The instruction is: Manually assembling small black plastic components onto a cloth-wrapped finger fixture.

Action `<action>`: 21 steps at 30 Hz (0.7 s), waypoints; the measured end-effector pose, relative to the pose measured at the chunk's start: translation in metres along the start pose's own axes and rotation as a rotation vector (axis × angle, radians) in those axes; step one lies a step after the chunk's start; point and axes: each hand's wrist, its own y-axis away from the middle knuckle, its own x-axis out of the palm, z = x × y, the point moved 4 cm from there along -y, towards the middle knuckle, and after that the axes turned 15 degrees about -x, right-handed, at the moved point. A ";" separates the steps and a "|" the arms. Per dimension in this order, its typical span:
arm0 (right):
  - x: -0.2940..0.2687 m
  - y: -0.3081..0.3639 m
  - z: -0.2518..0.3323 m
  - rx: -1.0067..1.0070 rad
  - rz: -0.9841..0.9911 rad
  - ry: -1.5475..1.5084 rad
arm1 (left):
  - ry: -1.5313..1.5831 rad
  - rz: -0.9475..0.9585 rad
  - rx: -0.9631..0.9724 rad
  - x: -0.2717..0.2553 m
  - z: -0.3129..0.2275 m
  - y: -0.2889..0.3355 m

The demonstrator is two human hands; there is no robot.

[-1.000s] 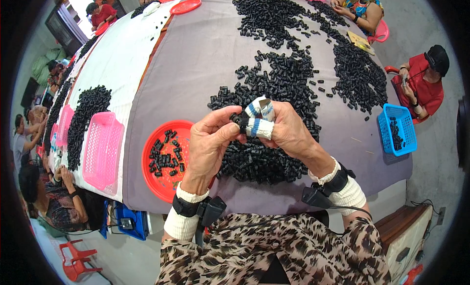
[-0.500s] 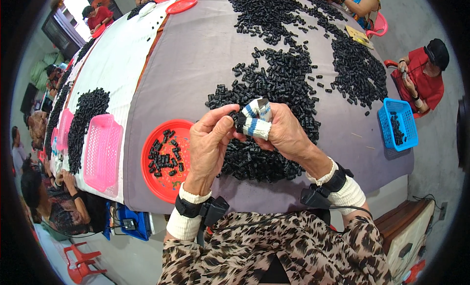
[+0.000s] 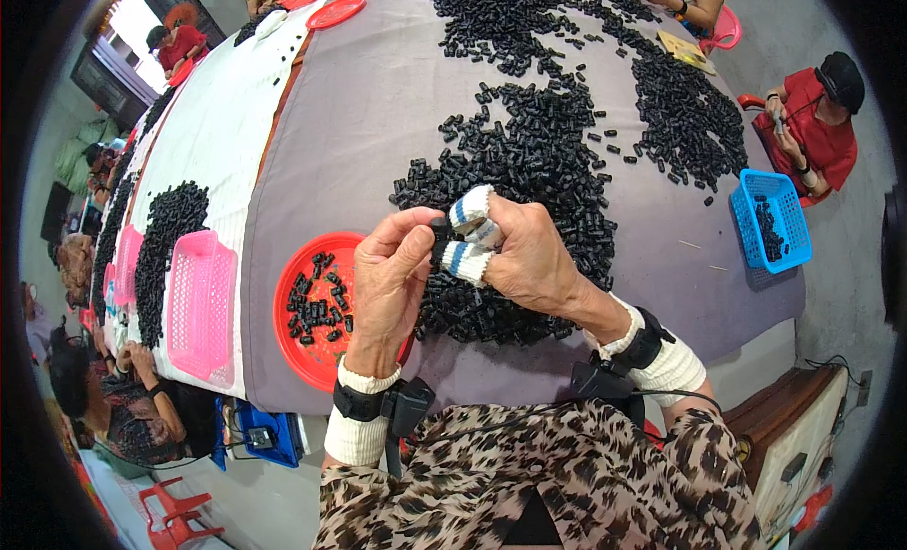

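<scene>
My left hand (image 3: 389, 276) is raised over the table, its thumb and forefinger pinching a small black plastic piece (image 3: 439, 228). Facing it, my right hand (image 3: 539, 262) is closed, with white knit covers (image 3: 467, 261) striped in blue on its thumb and finger. Those covered tips meet the black piece from the right; what else lies between them is hidden. Beneath both hands spreads a large heap of similar black pieces (image 3: 529, 172). Left of my left hand, a round red tray (image 3: 286, 347) holds several loose black pieces.
A pink basket (image 3: 200, 304) stands to the left on white cloth, beside another black heap (image 3: 170, 229). At the right edge is a blue basket (image 3: 777, 257) with some pieces in it. Two thin sticks (image 3: 691, 245) lie nearby. Other people sit around the table.
My right hand has turned, and its covered fingers now point more toward my left hand. The small black piece shows upright at my left fingertips. The view has shifted slightly.
</scene>
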 end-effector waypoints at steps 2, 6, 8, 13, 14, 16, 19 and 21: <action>0.001 -0.001 0.001 0.018 0.013 -0.026 | -0.047 0.027 0.005 -0.001 -0.001 0.000; 0.001 -0.004 0.007 0.003 -0.056 -0.136 | 0.189 0.089 -0.095 0.000 0.006 -0.004; 0.001 -0.006 0.009 0.012 0.011 -0.125 | 0.289 0.117 -0.148 0.006 0.010 -0.005; 0.001 -0.005 0.003 -0.066 -0.001 -0.048 | 0.392 0.089 -0.139 0.009 0.016 -0.002; 0.000 -0.005 0.004 -0.087 0.003 -0.018 | 0.391 0.089 -0.137 0.008 0.017 -0.002; 0.000 -0.005 0.000 -0.076 0.022 -0.018 | 0.343 0.047 -0.143 0.003 0.018 -0.004; 0.000 -0.006 -0.001 -0.097 0.034 -0.029 | 0.270 0.089 -0.134 0.006 0.011 -0.001; 0.000 -0.006 -0.002 -0.126 0.031 -0.041 | 0.221 0.084 -0.147 0.009 0.007 -0.001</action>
